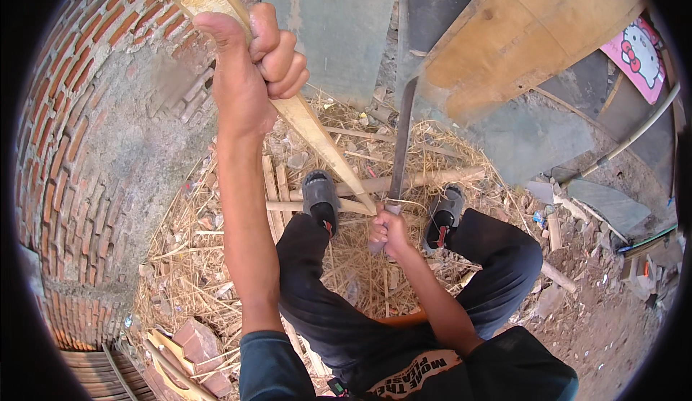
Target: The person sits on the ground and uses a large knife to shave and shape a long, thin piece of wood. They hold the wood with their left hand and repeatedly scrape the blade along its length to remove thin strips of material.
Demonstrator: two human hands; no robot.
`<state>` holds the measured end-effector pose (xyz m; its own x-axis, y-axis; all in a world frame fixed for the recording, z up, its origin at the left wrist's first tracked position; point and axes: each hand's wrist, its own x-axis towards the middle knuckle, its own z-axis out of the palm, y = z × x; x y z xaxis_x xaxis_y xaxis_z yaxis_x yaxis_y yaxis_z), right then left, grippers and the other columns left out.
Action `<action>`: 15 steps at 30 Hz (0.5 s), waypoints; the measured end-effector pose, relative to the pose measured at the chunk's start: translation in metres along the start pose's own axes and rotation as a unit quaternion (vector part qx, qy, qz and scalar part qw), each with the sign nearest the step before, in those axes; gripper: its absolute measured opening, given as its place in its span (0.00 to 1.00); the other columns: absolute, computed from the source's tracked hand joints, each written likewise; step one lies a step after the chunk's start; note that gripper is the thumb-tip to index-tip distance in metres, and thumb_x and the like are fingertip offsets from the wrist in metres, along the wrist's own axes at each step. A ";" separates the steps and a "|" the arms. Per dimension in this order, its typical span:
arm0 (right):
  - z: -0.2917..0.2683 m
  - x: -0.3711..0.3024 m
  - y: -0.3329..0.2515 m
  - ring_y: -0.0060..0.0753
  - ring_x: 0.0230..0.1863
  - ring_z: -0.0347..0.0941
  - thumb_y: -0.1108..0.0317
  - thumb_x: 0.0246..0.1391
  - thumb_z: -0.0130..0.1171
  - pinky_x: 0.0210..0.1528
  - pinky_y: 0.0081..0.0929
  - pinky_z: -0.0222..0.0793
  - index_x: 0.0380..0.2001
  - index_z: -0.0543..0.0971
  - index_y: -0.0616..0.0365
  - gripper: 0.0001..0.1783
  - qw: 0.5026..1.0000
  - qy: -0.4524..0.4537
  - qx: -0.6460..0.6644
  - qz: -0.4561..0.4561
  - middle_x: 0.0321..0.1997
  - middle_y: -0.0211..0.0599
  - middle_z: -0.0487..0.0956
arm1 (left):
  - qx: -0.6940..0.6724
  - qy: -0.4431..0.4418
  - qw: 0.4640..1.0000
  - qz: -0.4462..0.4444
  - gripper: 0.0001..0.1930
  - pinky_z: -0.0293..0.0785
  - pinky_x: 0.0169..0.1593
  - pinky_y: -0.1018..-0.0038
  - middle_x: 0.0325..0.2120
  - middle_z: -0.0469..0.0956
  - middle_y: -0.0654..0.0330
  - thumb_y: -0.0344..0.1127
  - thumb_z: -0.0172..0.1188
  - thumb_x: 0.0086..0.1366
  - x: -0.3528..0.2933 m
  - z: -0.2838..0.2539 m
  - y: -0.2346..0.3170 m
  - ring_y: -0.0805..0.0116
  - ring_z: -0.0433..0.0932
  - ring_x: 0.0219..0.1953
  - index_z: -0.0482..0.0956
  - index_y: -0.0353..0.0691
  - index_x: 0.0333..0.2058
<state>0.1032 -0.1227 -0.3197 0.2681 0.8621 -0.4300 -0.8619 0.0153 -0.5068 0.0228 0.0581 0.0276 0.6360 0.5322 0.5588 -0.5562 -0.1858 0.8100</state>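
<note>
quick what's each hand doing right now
left hand: closed around the wooden stake, held slanted
right hand: closed on the machete handle, blade pointing away

We find ourselves in a rough outdoor work yard: a brick wall [65, 149] on the left, wood shavings [346, 257] over dirt, rubble [620, 307], leaning wooden boards [504, 33] and scattered offcuts [274, 192]

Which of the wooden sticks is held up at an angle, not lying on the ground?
The pale stake in the left hand; the other sticks lie flat in the straw.
</note>
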 end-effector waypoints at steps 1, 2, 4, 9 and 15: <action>0.001 0.006 0.000 0.20 0.11 0.51 0.73 0.51 0.50 0.17 0.26 0.50 0.23 0.63 0.49 0.08 0.997 0.023 -0.057 0.055 0.14 0.23 0.58 | -0.008 -0.001 1.000 -0.007 0.36 0.37 0.17 0.79 0.12 0.45 0.74 0.81 0.29 0.62 0.000 0.004 0.000 0.82 0.41 0.13 0.51 0.50 0.21; -0.002 0.009 -0.001 0.20 0.11 0.50 0.73 0.52 0.50 0.17 0.26 0.50 0.23 0.63 0.49 0.08 0.995 0.011 -0.064 0.075 0.14 0.22 0.58 | -0.016 -0.003 1.000 -0.014 0.36 0.37 0.17 0.79 0.12 0.45 0.74 0.81 0.29 0.62 0.001 0.007 0.000 0.82 0.41 0.13 0.51 0.50 0.21; -0.012 0.016 -0.007 0.19 0.11 0.50 0.73 0.52 0.50 0.16 0.26 0.50 0.24 0.64 0.49 0.08 0.990 -0.015 -0.080 0.117 0.14 0.22 0.58 | -0.004 -0.006 1.000 0.013 0.35 0.39 0.16 0.80 0.11 0.45 0.76 0.81 0.32 0.61 0.000 -0.008 0.000 0.82 0.41 0.12 0.52 0.52 0.21; 0.024 0.000 -0.052 0.17 0.11 0.50 0.75 0.52 0.50 0.16 0.24 0.51 0.26 0.65 0.47 0.08 0.999 -0.013 -0.044 -0.014 0.15 0.20 0.57 | 0.007 0.000 1.000 0.010 0.35 0.39 0.16 0.80 0.11 0.45 0.76 0.81 0.33 0.61 -0.006 -0.010 0.003 0.82 0.41 0.12 0.52 0.52 0.21; 0.004 -0.003 0.004 0.17 0.10 0.48 0.73 0.50 0.49 0.18 0.22 0.52 0.22 0.62 0.46 0.10 0.992 0.039 -0.115 -0.030 0.12 0.18 0.56 | 0.007 0.016 1.000 0.009 0.35 0.38 0.17 0.80 0.12 0.44 0.75 0.80 0.31 0.62 0.000 -0.003 0.000 0.82 0.41 0.13 0.52 0.51 0.21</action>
<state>0.0976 -0.1234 -0.3174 0.3561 0.8209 -0.4465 -0.7254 -0.0584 -0.6859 0.0213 0.0601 0.0266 0.6082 0.5551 0.5674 -0.5592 -0.2077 0.8026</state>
